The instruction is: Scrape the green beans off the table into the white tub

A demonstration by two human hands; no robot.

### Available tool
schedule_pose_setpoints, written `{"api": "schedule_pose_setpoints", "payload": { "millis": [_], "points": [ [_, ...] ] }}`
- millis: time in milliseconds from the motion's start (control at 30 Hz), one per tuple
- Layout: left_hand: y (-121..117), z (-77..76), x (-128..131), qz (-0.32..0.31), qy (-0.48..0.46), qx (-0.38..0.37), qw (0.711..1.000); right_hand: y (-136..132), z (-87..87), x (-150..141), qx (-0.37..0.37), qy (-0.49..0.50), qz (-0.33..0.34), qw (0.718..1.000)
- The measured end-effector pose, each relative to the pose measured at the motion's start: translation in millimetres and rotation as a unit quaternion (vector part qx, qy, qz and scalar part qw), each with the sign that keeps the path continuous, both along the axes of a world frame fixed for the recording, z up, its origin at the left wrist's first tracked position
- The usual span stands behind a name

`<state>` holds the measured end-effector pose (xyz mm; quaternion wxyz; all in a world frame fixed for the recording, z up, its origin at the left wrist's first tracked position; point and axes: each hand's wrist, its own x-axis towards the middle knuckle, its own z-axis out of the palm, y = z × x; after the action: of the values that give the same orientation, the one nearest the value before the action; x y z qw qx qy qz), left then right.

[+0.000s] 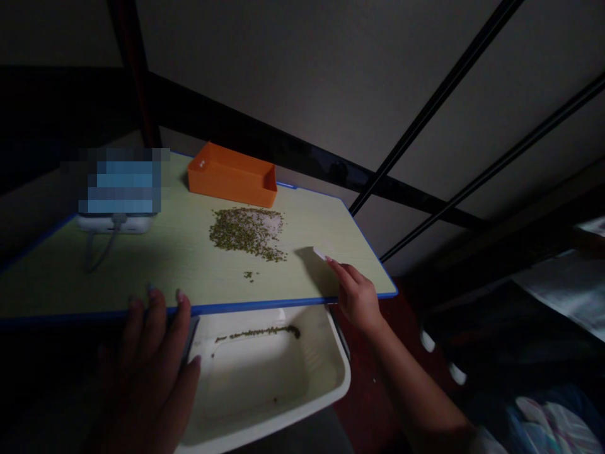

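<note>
A heap of small green beans mixed with white grains lies on the pale green table. A few stray beans sit nearer the front edge. My right hand pinches a small white card at the table's right front, to the right of the heap. My left hand grips the left rim of a white tray held under the table's front edge. A line of green beans lies inside the tray.
An orange box stands at the back of the table behind the heap. A white device with a cable sits at the left. The table has a blue rim. Dark metal bars cross the wall behind.
</note>
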<state>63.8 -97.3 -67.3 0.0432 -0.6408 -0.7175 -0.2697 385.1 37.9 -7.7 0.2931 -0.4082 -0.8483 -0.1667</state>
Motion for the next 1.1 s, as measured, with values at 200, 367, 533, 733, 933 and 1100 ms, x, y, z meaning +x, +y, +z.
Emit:
{"api": "schedule_pose_setpoints", "payload": {
  "millis": [200, 367, 533, 733, 933, 1100],
  "points": [
    [-1, 8.5, 6, 0.002, -0.039, -0.007, 0.999, 10, 6.2, 6, 0.025, 0.022, -0.011, 0.999],
    [1, 2.0, 2, 0.010, -0.038, -0.018, 0.999, 6, 19.4, 11, 0.091, 0.069, -0.059, 0.992],
    [0, 0.6, 1, 0.011, -0.040, -0.032, 0.999, 0, 18.5, 7, 0.055, 0.016, -0.008, 0.998],
    [-2, 7.4, 6, 0.009, -0.043, -0.025, 0.999, 13, 7.5, 9, 0.017, -0.002, -0.023, 1.000],
    [0, 18.5, 9, 0.020, -0.081, -0.065, 0.994, 31, 11.6, 16, 0.014, 0.074, -0.038, 0.996],
    [3, 25.6, 5, 0.031, -0.112, -0.106, 0.988, 38, 28.8, 20, 0.017, 0.243, -0.021, 0.970]
  ]
}}
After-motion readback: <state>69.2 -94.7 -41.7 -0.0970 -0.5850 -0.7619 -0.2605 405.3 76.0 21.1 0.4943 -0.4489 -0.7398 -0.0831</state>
